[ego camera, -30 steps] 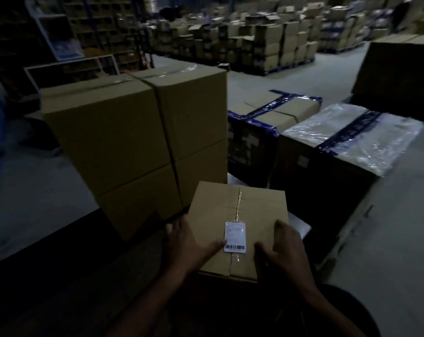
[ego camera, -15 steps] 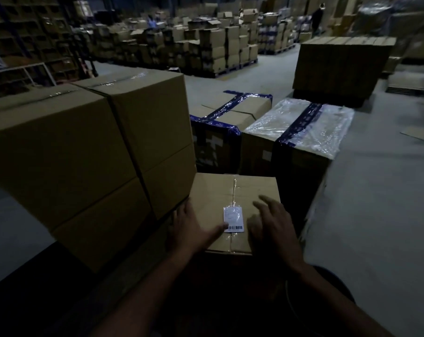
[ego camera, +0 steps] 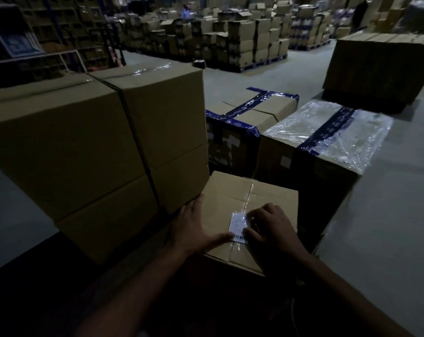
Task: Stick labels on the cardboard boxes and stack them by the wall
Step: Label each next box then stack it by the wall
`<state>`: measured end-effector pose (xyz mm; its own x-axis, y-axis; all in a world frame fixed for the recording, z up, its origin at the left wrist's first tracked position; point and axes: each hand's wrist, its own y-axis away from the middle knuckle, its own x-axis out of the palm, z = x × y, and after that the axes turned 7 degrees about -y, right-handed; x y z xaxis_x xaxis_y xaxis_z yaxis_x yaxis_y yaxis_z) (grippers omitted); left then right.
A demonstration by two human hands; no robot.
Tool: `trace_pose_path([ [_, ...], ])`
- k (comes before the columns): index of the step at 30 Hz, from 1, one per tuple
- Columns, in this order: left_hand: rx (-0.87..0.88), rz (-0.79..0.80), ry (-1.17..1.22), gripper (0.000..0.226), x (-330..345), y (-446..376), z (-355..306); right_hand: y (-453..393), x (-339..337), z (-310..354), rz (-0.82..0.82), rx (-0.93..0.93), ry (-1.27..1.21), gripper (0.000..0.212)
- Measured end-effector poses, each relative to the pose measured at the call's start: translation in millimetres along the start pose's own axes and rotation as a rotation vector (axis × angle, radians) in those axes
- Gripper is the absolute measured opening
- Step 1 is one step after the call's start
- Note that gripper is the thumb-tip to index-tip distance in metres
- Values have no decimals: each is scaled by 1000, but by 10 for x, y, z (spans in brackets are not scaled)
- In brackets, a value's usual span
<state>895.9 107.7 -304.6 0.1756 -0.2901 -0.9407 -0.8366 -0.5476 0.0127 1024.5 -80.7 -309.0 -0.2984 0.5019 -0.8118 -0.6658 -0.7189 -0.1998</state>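
1. Your right hand (ego camera: 270,229) lies with loosely bent fingers on the white label (ego camera: 237,227); rub it flat from the middle to the edges, so no corner lifts.
2. Your left hand (ego camera: 194,227) lies flat and spread on the small box (ego camera: 230,193), its thumb at the label's lower left corner; keep the box steady with it.
3. The label sits between your hands, on the taped seam.
4. Beyond your left hand stands the tall box stack (ego camera: 96,142); do not lift before the label holds.
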Motion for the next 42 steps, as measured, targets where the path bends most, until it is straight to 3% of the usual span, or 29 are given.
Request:
trace_pose_path([
  [8, -26, 1, 67, 137, 5, -32, -1, -244, 5, -56, 46, -10, -56, 23],
  [12, -46, 13, 88, 136, -15, -4, -26, -320, 15, -99, 96, -103, -53, 41],
  [17, -47, 7, 98, 136, -8, -8, -1, -451, -47, -155, 200, -91, -151, 24],
  [21, -29, -8, 124, 131, -22, 7, 11, -440, -4, -156, 190, -124, -89, 31],
  [28, 12, 23, 163, 133, -47, -53, 54, -407, -3, -103, 171, -51, -178, 13],
  [32, 30, 48, 187, 134, -38, -101, 87, -372, 13, -92, 157, -75, -79, 29],
  [37, 44, 25, 208, 133, -40, -127, 108, -383, -15, -70, 200, -19, -128, 15],
  [42, 60, 47, 205, 135, -20, -158, 144, -341, -59, -8, 189, -7, -99, 27],
])
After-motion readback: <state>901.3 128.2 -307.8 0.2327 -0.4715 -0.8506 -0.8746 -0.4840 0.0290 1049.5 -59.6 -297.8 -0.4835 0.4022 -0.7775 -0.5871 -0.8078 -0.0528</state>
